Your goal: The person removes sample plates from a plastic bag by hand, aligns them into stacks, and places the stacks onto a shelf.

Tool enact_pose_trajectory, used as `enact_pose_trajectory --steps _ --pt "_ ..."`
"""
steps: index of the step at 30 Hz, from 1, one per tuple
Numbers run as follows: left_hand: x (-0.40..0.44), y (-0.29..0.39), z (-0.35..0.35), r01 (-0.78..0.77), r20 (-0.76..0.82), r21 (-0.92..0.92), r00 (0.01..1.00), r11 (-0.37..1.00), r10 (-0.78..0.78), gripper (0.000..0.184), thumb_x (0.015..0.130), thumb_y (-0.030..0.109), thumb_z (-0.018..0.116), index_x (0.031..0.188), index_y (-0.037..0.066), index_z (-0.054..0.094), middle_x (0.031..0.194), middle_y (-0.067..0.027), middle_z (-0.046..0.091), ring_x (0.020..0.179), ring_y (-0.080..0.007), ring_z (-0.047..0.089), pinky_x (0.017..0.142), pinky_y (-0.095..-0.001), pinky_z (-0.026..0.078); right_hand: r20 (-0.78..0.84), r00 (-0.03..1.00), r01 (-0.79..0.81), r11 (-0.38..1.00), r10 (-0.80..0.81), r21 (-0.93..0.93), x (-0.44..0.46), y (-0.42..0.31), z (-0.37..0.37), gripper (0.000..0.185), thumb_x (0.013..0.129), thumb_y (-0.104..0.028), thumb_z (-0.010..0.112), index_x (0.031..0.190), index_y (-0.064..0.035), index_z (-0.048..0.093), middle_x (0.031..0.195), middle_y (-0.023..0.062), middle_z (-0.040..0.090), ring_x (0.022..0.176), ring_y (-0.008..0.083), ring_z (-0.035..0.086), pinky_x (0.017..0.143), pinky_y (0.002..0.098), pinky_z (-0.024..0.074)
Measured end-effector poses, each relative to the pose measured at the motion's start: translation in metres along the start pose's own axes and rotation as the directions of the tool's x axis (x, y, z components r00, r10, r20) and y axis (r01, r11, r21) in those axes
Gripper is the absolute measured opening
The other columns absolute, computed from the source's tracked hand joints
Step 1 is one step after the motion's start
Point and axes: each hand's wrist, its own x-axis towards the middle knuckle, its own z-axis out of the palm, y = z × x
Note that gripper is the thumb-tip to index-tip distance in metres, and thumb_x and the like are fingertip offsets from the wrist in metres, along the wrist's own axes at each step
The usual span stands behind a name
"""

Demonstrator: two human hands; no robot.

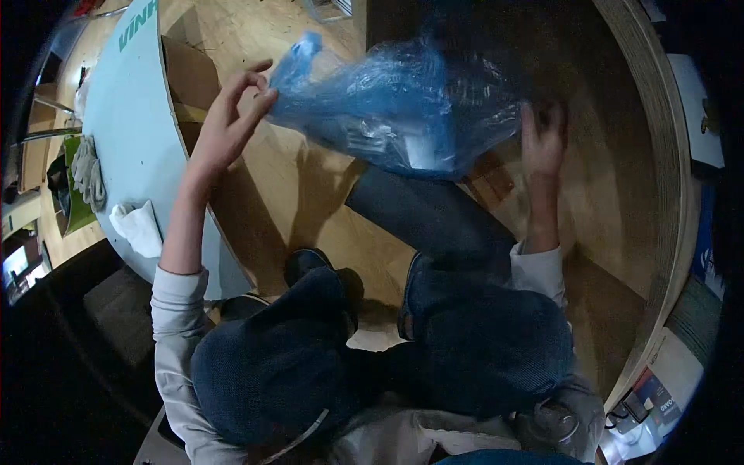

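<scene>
A crinkled, see-through blue plastic bag is stretched out in front of me, above the floor. A pale rectangular patch shows at its lower middle; I cannot tell if this is something inside or a reflection. At the bag's left end, my left hand pinches the bunched plastic between thumb and fingers. On the other side, my right hand is closed at the bag's right edge, slightly blurred, with its fingertips in shadow.
A light blue panel with green lettering stands at the left, bearing a white cloth and grey gloves. A curved-looking wooden desk edge borders the right, with boxes beyond. My knees and the wooden floor lie below.
</scene>
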Motion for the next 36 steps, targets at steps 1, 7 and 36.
enact_pose_trajectory --steps 1,7,36 --pt "0.005 0.015 0.016 -0.123 -0.060 0.046 0.990 0.991 0.126 0.029 0.084 0.027 0.058 0.099 0.002 0.054 0.079 -0.0033 0.056 0.073 -0.0094 0.050 0.067 -0.0240 0.042 -0.102 0.969 0.226 0.974 -0.225 -0.004 -0.008 -0.027 0.004 0.029 0.086 -0.018 0.053 0.111 -0.0028 0.052 0.109 0.0112 0.053 0.101 0.0226 0.050 0.087 0.0340 0.0395" --pt "0.027 0.029 0.046 0.115 0.226 0.298 0.956 0.948 -0.187 0.036 0.085 0.026 0.057 0.110 0.002 0.048 0.105 -0.0065 0.054 0.090 -0.0115 0.051 0.081 -0.0296 0.041 0.353 0.501 0.831 0.553 -0.790 0.058 -0.002 -0.093 0.071 0.029 0.083 -0.014 0.054 0.111 -0.0064 0.052 0.108 0.0135 0.053 0.101 0.0218 0.051 0.088 0.0361 0.0422" --pt "0.003 -0.020 0.022 0.341 0.053 0.037 0.938 0.939 -0.343 0.023 0.086 0.007 0.044 0.102 0.002 0.059 0.080 -0.0035 0.062 0.069 -0.0111 0.057 0.060 -0.0227 0.046 0.692 0.676 0.250 0.805 0.253 -0.538 -0.024 0.015 0.013 0.057 0.075 -0.025 0.064 0.125 -0.0078 0.040 0.124 0.0166 0.045 0.112 0.0322 0.046 0.092 0.0407 0.0389"
